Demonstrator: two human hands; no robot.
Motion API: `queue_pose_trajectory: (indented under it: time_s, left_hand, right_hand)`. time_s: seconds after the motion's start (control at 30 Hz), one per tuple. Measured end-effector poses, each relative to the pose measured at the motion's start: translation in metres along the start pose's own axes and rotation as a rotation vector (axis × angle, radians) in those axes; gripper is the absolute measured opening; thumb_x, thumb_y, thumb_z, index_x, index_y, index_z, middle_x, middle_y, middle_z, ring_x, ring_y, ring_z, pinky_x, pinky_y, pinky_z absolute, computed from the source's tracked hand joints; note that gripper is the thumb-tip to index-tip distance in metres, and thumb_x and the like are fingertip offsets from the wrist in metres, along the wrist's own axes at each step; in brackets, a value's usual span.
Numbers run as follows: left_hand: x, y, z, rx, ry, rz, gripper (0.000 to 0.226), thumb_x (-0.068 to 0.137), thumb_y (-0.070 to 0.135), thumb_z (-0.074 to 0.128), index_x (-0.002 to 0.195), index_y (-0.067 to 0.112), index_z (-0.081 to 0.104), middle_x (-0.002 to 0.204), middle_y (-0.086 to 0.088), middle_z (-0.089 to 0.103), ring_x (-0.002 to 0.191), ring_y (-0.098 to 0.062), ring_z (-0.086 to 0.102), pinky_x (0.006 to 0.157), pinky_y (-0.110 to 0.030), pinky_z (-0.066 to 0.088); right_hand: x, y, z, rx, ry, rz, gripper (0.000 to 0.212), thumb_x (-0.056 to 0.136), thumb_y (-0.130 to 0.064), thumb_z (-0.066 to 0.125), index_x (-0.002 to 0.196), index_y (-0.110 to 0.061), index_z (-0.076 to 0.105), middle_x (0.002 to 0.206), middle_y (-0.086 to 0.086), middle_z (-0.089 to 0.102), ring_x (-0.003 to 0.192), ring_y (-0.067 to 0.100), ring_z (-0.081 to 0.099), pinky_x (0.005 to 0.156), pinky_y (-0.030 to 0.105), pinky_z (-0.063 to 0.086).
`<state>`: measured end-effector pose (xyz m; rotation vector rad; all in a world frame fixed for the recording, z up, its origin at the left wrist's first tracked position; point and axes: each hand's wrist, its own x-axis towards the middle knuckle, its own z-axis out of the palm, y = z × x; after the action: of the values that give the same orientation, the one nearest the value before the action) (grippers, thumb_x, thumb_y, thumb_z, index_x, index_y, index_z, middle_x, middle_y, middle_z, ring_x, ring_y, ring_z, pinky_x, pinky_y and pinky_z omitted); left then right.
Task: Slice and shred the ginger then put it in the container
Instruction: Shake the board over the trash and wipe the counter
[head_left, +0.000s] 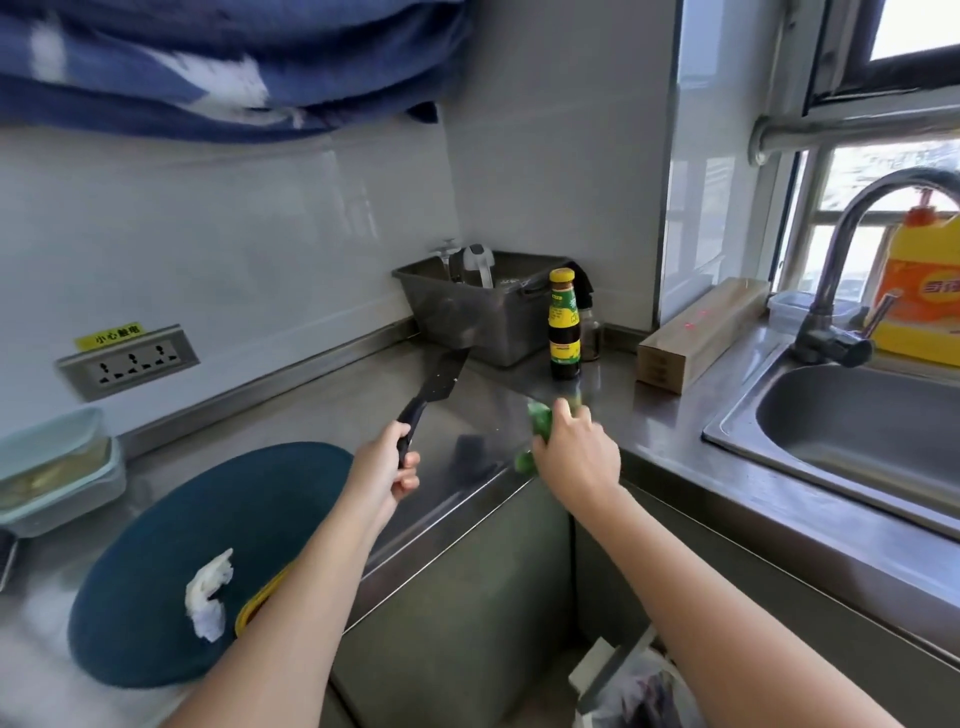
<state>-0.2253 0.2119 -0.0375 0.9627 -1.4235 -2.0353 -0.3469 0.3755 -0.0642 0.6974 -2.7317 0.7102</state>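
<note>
Left hand (387, 467): fingers curled tight round the black handle of the knife (440, 375). The blade points up and away from the grip, clear of the counter (675, 431). Judged reason: the edge is kept off the steel and away from the other hand while that hand works.

Right hand (576, 452): clamped on a green cloth (536, 415), which sticks out above and below the fist. It is blurred, so cloth or scouring pad cannot be told. The fist sits low at the counter, beside and slightly ahead of the knife grip. Judged: wiping the surface, not cutting.

Ginger: no whole piece seen near either grip. The container (52, 467) stands well to the left of the knife hand, against the wall, with its lid on. Something pale yellow shows through its side; whether that is the shreds cannot be told.

The board (197, 519), round and dark teal, lies below and left of the knife grip, under the left forearm. A white wad (210, 592) rests on it.

The sauce bottle (564, 322) stands just beyond the right hand. Risk: a wide sweep could tip it.
</note>
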Motion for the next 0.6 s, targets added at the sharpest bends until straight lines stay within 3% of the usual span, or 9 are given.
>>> queue_pose_trajectory:
  time_s: [0.07, 0.1, 0.17, 0.23, 0.3, 0.4, 0.5, 0.6]
  left_hand:
    - [-0.002, -0.001, 0.001, -0.002, 0.015, 0.009, 0.021, 0.092, 0.019, 0.047, 0.073, 0.010, 0.044, 0.042, 0.003, 0.036, 0.029, -0.006, 0.023, 0.033, -0.014, 0.020]
    - [-0.003, 0.000, 0.001, -0.010, 0.022, 0.014, 0.020, 0.092, 0.019, 0.047, 0.073, 0.010, 0.045, 0.042, 0.003, 0.036, 0.029, -0.006, 0.023, 0.033, -0.014, 0.020]
    - [-0.006, 0.002, -0.001, -0.037, 0.031, 0.022, 0.020, 0.092, 0.020, 0.047, 0.074, 0.010, 0.045, 0.041, 0.003, 0.036, 0.029, -0.006, 0.023, 0.033, -0.014, 0.019]
    - [-0.008, 0.004, -0.005, -0.056, 0.039, 0.031, 0.020, 0.092, 0.019, 0.046, 0.074, 0.010, 0.045, 0.040, 0.004, 0.036, 0.029, -0.006, 0.023, 0.034, -0.014, 0.019]
    - [-0.009, 0.004, -0.010, -0.052, 0.048, 0.036, 0.020, 0.092, 0.018, 0.046, 0.074, 0.010, 0.045, 0.040, 0.004, 0.036, 0.029, -0.006, 0.022, 0.034, -0.014, 0.019]
    - [-0.009, 0.002, -0.016, -0.021, 0.067, 0.030, 0.020, 0.092, 0.017, 0.046, 0.074, 0.010, 0.046, 0.040, 0.003, 0.036, 0.029, -0.006, 0.023, 0.034, -0.015, 0.020]
    - [-0.010, -0.004, -0.019, -0.022, 0.056, 0.020, 0.019, 0.092, 0.018, 0.047, 0.076, 0.009, 0.046, 0.041, 0.003, 0.038, 0.030, -0.007, 0.025, 0.034, -0.016, 0.022]
    - [-0.013, -0.005, -0.018, -0.046, -0.008, 0.024, 0.018, 0.094, 0.019, 0.046, 0.081, 0.007, 0.051, 0.044, 0.002, 0.044, 0.031, -0.007, 0.027, 0.035, -0.015, 0.029]
  right_hand:
    - [0.017, -0.025, -0.007, 0.082, 0.071, -0.102, 0.039, 0.093, -0.032, 0.047, 0.127, -0.014, 0.041, 0.122, 0.011, 0.045, 0.113, 0.032, 0.046, 0.077, 0.037, 0.044]
    - [0.027, -0.035, -0.004, 0.107, 0.023, -0.149, 0.042, 0.094, -0.032, 0.046, 0.132, -0.016, 0.039, 0.127, 0.011, 0.043, 0.118, 0.033, 0.041, 0.086, 0.041, 0.043]
    - [0.042, -0.046, 0.016, 0.079, -0.213, -0.194, 0.047, 0.096, -0.036, 0.042, 0.141, -0.023, 0.034, 0.143, 0.011, 0.034, 0.134, 0.035, 0.025, 0.105, 0.051, 0.029]
    - [0.048, -0.045, 0.040, -0.056, -0.477, -0.206, 0.052, 0.098, -0.046, 0.035, 0.147, -0.031, 0.024, 0.155, 0.007, 0.019, 0.143, 0.035, 0.008, 0.113, 0.057, 0.009]
    - [0.050, -0.039, 0.056, -0.146, -0.535, -0.233, 0.056, 0.097, -0.051, 0.033, 0.148, -0.030, 0.023, 0.156, 0.007, 0.018, 0.143, 0.034, 0.010, 0.115, 0.052, 0.007]
    - [0.043, -0.039, 0.059, -0.161, -0.362, -0.256, 0.052, 0.095, -0.049, 0.040, 0.139, -0.022, 0.037, 0.141, 0.010, 0.038, 0.127, 0.036, 0.033, 0.105, 0.043, 0.028]
    - [0.017, -0.038, 0.054, -0.141, -0.230, -0.207, 0.049, 0.092, -0.043, 0.045, 0.135, -0.020, 0.039, 0.133, 0.011, 0.042, 0.118, 0.035, 0.041, 0.090, 0.039, 0.039]
    - [-0.008, -0.018, 0.037, -0.017, -0.399, -0.146, 0.050, 0.086, -0.041, 0.056, 0.130, -0.019, 0.044, 0.122, 0.011, 0.052, 0.109, 0.032, 0.054, 0.074, 0.032, 0.043]
